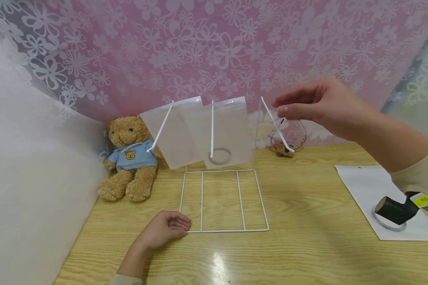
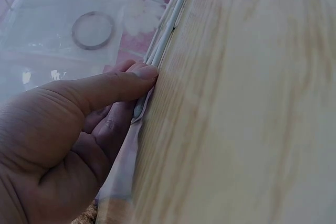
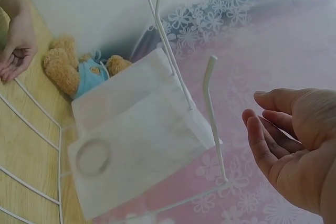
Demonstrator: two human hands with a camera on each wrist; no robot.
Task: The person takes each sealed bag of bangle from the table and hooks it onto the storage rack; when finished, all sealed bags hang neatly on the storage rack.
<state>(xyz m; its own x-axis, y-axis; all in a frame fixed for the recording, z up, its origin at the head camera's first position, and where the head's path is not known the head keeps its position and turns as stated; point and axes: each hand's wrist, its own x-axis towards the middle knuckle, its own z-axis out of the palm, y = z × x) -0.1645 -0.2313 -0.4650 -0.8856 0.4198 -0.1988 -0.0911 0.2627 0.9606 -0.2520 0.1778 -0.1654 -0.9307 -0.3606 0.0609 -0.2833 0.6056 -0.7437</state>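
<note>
A white wire rack (image 1: 228,230) stands on the table, with three prongs slanting toward me. My left hand (image 1: 167,229) grips the front left corner of its base, thumb against the wire in the left wrist view. Two translucent zip bags, a left one (image 1: 167,130) and a middle one (image 1: 233,130), hang on the left and middle prongs. A ring-shaped item (image 1: 220,156) shows inside the middle bag. My right hand (image 1: 328,105) hovers beside the bare right prong (image 1: 276,124). Its fingers are loosely bent and hold nothing, as the right wrist view (image 3: 294,145) also shows.
A teddy bear (image 1: 130,158) in a blue top sits left of the rack. Behind the right prong lies a beaded loop with a small brown charm (image 1: 284,150). Another bag (image 1: 363,186) with a ring-shaped item lies at the right, partly behind my right wrist's camera (image 1: 396,209).
</note>
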